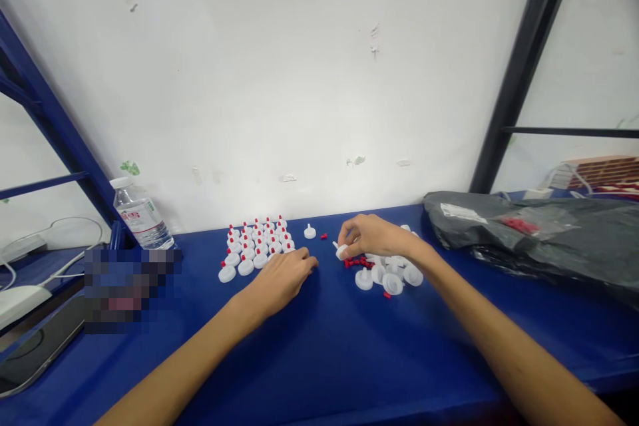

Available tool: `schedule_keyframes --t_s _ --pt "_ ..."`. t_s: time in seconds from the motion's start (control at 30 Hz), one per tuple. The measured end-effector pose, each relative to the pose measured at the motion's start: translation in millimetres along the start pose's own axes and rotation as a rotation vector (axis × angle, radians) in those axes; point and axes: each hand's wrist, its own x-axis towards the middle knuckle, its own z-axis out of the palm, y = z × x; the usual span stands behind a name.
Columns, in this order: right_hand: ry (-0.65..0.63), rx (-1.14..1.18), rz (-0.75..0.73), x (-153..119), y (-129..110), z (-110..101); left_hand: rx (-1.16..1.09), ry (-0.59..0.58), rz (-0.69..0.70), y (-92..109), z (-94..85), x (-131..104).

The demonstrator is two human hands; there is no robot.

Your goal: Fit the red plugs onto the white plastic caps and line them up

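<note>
My right hand [372, 238] pinches a white nozzle cap [341, 252] between thumb and fingers, its thin spout tilted up to the left. Beneath and beside that hand lies a pile of loose white nozzle caps [393, 283] with small red tips [361, 261] among them. My left hand [287, 275] rests low over the table, fingers loosely bent and pointing right, with nothing visible in them. Beyond it stand rows of white caps fitted with red tips [245, 266], partly covered by this hand. Between the hands, farther back, one white cap without a red tip [309, 231] stands upright near a loose red tip [324, 236].
The blue table [319, 359] meets a white wall behind. A water bottle [142, 216] stands at the back left, near a phone [42, 343] and white cables. A dark grey plastic bag [519, 233] lies on the right, by a black metal post [514, 80].
</note>
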Motion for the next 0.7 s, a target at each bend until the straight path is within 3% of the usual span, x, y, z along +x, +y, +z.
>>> schedule_keyframes --t_s 0.2,0.57,0.7 --pt "-0.081 0.126 -0.03 2.4 2.4 0.2 -0.028 0.101 -0.042 5.9 -2.9 1.2" --pt "-0.003 0.189 -0.166 4.8 0.3 1.7 -0.617 0.457 -0.291 -5.4 -7.5 9.1" --pt "-0.001 0.201 -0.22 3.2 -3.4 1.7 -0.753 0.477 -0.325 -0.7 -14.9 9.6"
